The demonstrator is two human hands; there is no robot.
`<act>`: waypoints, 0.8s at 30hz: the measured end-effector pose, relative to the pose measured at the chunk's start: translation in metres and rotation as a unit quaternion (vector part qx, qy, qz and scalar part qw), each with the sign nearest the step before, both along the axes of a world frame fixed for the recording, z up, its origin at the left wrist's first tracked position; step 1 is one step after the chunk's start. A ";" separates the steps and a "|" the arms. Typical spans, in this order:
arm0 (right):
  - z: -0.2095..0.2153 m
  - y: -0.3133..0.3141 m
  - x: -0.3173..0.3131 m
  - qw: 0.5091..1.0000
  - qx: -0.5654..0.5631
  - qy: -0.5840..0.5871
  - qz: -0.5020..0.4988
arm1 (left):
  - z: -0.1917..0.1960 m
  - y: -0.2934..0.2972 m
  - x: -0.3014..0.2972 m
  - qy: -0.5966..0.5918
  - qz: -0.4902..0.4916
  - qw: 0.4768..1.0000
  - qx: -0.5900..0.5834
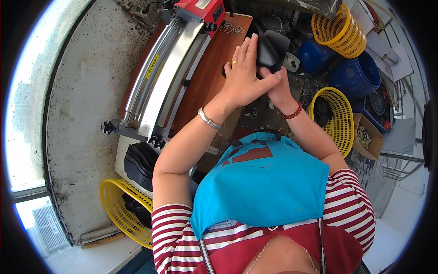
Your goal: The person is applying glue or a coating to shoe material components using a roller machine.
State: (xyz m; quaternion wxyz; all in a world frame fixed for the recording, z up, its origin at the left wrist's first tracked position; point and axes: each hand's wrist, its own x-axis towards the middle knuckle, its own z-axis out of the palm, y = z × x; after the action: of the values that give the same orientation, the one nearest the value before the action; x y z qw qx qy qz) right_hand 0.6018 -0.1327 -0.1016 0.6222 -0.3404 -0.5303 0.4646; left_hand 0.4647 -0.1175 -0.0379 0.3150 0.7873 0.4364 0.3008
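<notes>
A black, smooth, flexible sheet-like piece (270, 49), partly folded, is between my hands beyond the blue apron (269, 187). My left hand (247, 75) lies against its left side with the fingers stretched out straight and the thumb pointing to the right. My right hand (279, 89) grips the piece near its lower edge; some of its fingers are hidden. The hands nearly meet at the thumbs. Left of them stands a roller machine (159, 77) with long metal rollers and a red housing (203, 10), on a reddish-brown tabletop (203, 84).
Pale rings (232, 28) lie at the tabletop's far end. Stacked black pieces (139, 162) sit by the machine's near end, above a yellow basket (107, 196). To the right are another yellow basket (347, 107), blue barrels (353, 75) and a cardboard box (375, 145).
</notes>
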 end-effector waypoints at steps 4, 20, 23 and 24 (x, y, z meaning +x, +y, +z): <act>0.018 0.015 0.015 0.969 -0.129 0.205 0.055 | 0.031 0.017 -0.018 -0.124 -0.051 0.985 -0.108; 0.040 0.037 0.010 0.970 -0.171 0.158 0.065 | -0.011 0.008 -0.011 -0.273 -0.007 0.944 -0.185; 0.045 0.039 0.012 0.975 -0.161 0.143 0.059 | -0.019 0.009 -0.019 -0.288 -0.009 0.922 -0.257; 0.048 0.039 0.013 0.977 -0.144 0.128 0.085 | -0.022 0.009 -0.022 -0.289 -0.016 0.912 -0.290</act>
State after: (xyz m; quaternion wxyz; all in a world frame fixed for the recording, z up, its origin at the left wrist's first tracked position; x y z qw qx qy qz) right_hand 0.6152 -0.0937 -0.0534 0.5874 -0.3181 -0.4005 0.6272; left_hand 0.4429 -0.1086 -0.0602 0.6465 0.5471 0.3815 0.3703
